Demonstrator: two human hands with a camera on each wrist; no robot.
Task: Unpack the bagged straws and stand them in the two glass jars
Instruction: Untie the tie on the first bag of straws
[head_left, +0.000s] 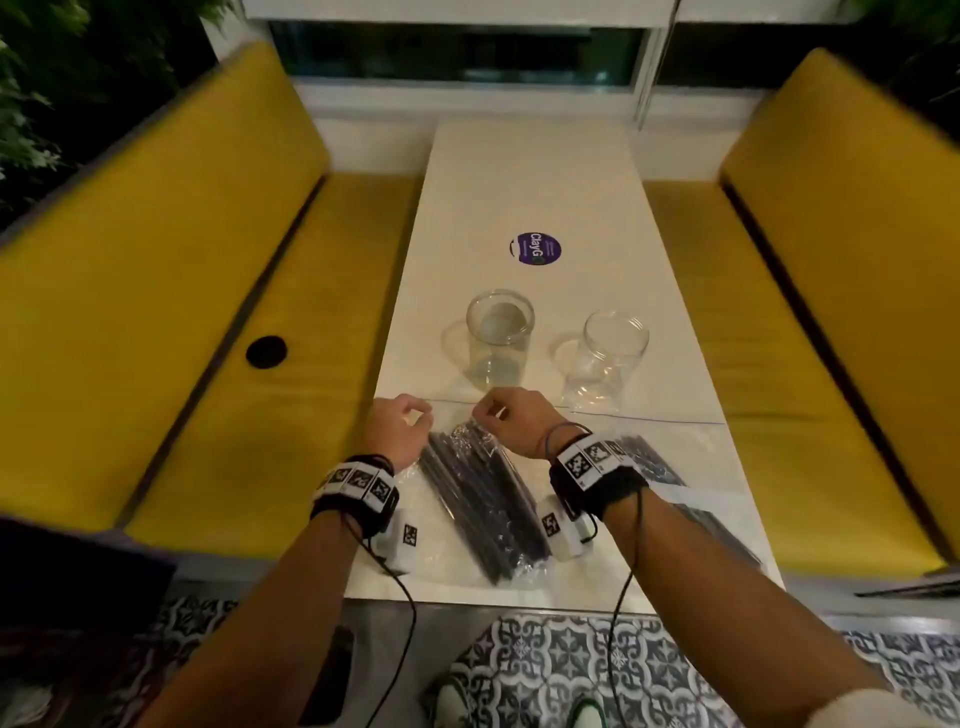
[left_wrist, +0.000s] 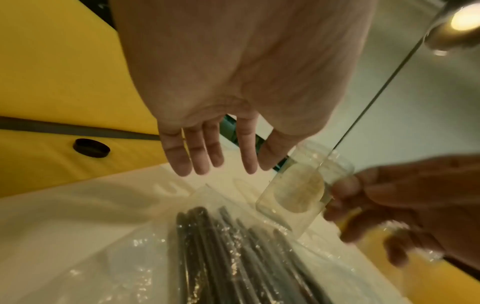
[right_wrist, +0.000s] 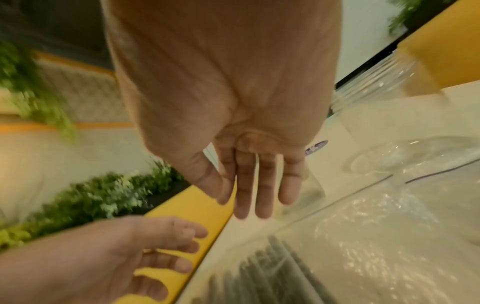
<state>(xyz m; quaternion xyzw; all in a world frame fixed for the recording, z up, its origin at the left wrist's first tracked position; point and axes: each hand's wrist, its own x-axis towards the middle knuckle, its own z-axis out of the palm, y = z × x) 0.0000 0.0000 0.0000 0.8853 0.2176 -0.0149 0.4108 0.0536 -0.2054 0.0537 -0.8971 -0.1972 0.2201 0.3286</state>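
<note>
A clear zip bag of black straws (head_left: 483, 504) lies on the white table (head_left: 530, 182) near its front edge. My left hand (head_left: 402, 426) and right hand (head_left: 506, 415) hover side by side over the bag's far end, fingers loosely bent and holding nothing. The left wrist view has the left fingers (left_wrist: 207, 154) hanging straight above the straws (left_wrist: 233, 257). In the right wrist view the right fingers (right_wrist: 259, 185) are likewise straight. Two empty glass jars (head_left: 500, 332) (head_left: 608, 358) stand upright just beyond the hands. A second bag of straws (head_left: 649, 457) lies to the right, partly under my right wrist.
A purple round sticker (head_left: 535, 248) sits mid-table beyond the jars. Yellow cushioned benches (head_left: 182, 291) (head_left: 831, 312) flank the table. A black round lid (head_left: 266, 352) lies on the left bench. Patterned floor tiles (head_left: 545, 660) show below the table's front edge.
</note>
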